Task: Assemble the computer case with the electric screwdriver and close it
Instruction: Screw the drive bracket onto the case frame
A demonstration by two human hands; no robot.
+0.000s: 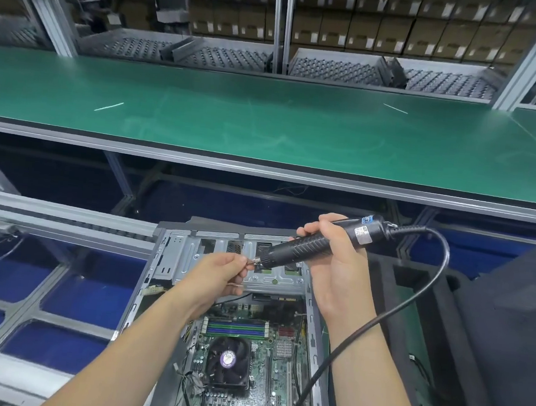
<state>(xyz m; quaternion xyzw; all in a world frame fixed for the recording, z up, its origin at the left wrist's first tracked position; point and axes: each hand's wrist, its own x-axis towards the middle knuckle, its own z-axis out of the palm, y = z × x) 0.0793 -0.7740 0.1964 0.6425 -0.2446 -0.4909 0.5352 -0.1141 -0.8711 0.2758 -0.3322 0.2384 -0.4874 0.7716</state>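
Note:
An open grey computer case [173, 259] lies flat in front of me, with its motherboard and black CPU fan [228, 359] exposed. My right hand [336, 261] grips a black electric screwdriver [308, 242] held slanted above the case's drive bay. Its black cable [380, 318] loops down to the right. My left hand [220, 272] pinches something small at the screwdriver's tip [256, 261]; the item itself is too small to make out.
A long green bench [268, 121] runs across behind the case. A metal frame with blue bins [81, 296] lies to the left. A dark panel [510, 324] sits at the right. Shelves of cardboard boxes stand at the back.

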